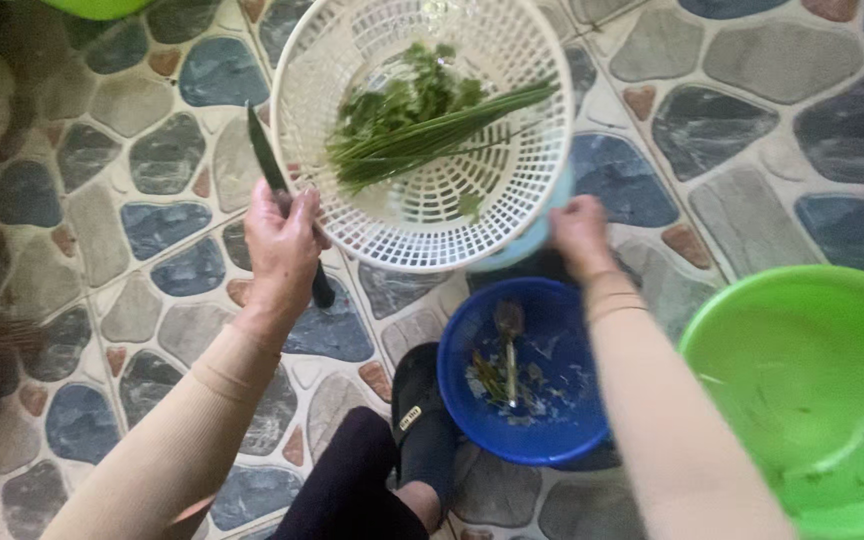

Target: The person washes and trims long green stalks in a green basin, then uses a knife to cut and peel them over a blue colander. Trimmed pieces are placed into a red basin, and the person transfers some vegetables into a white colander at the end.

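A white plastic colander basket point(512, 190) is tilted above the stone-patterned floor, with green herbs and long chive stalks point(422, 125) lying in it. My left hand point(282, 245) grips a dark knife point(270, 165) by its handle, blade pointing up, and touches the basket's left rim. At the lower right rim is my right hand point(579, 232), holding the basket's edge. Just below the basket a blue bowl point(572, 400) holds a spoon point(509, 335) and green scraps.
A large green basin point(812, 400) with wet bits inside stands at the right. My foot in a black slipper point(422, 420) is beside the blue bowl. Another green rim point(97, 8) shows at the top left. A light blue object peeks from under the basket.
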